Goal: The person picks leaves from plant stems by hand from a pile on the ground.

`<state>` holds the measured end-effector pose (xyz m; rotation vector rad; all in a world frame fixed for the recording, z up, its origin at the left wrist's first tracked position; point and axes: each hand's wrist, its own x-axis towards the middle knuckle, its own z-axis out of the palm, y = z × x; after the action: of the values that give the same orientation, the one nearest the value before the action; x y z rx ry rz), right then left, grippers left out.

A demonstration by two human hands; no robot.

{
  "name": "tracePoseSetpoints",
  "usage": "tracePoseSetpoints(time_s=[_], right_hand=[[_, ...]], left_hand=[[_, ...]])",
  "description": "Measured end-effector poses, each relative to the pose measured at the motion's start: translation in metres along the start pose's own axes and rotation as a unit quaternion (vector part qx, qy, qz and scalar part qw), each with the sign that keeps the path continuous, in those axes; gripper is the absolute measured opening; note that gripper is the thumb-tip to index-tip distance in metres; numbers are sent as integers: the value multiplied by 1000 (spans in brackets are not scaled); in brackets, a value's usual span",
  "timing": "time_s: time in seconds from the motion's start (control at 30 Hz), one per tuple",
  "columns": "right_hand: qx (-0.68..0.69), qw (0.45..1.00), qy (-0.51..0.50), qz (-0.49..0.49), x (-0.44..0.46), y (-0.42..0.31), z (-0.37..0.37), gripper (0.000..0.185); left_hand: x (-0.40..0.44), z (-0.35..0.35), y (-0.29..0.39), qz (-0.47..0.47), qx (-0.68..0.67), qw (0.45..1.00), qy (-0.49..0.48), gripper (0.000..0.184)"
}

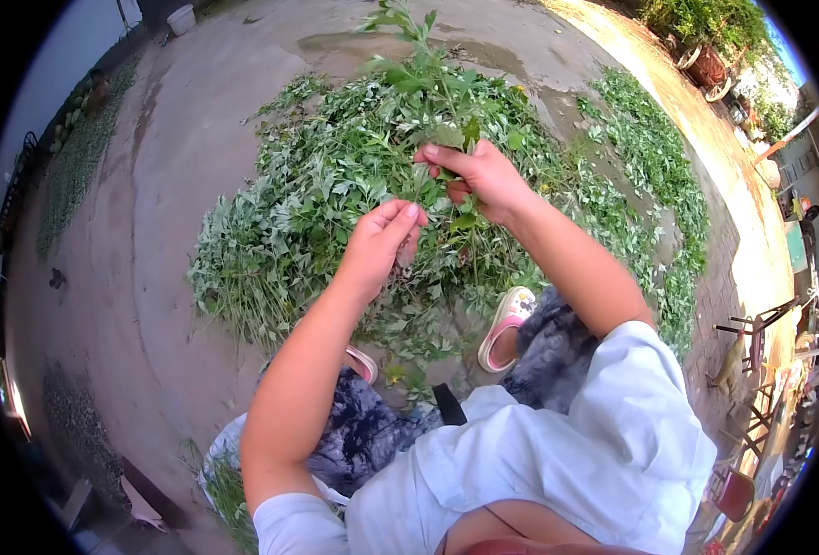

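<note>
A leafy green stalk (428, 79) stands upright over a large heap of cut green plants (307, 194) on the ground. My right hand (479, 180) is closed round the lower part of this stalk, with thumb and fingers pinched together. Just below and to the left, my left hand (386, 236) is closed in a pinch, thumb against index finger, near the stalk's lower end. Whatever lies between its fingertips is too small to make out. Both hands are above the heap, a short distance apart.
More cut plants (654, 157) lie spread at the right. A white bucket (182, 19) stands at the back left. Wooden chairs (756, 338) are at the far right. My shoes (509, 326) rest at the heap's near edge. A green bundle (228, 490) is beside me at lower left.
</note>
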<state>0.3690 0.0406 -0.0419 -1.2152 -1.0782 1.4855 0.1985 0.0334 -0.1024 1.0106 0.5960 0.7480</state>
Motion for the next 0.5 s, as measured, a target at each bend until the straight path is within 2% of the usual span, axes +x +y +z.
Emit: tracePoseSetpoints(time_s=[0.07,0.13,0.23,0.3,0.4,0.47,0.5], right_hand=[[14,997,59,-44,3,-1,-14,18],[2,993,94,-78,5,-1,-30,17],[5,992,104,-77,6,5,-46,16],[52,982,168,-66,10,12,-56,16],[51,967,244,-54,26,16,-105,13],[94,935,335,-62,30,15,-140,13],[100,931,343,-72,33,19,-165,14]], left_hand=[[0,2,3,-38,-65,996,-41,18],[1,2,4,-60,-76,994,-48,17],[3,1,1,-106,-107,986,-67,18],[3,1,0,-131,-100,984,-72,18],[3,1,-5,-166,-89,979,-77,18],[2,2,-6,-175,-84,978,-75,18],[1,3,-7,-196,-85,974,-73,17]])
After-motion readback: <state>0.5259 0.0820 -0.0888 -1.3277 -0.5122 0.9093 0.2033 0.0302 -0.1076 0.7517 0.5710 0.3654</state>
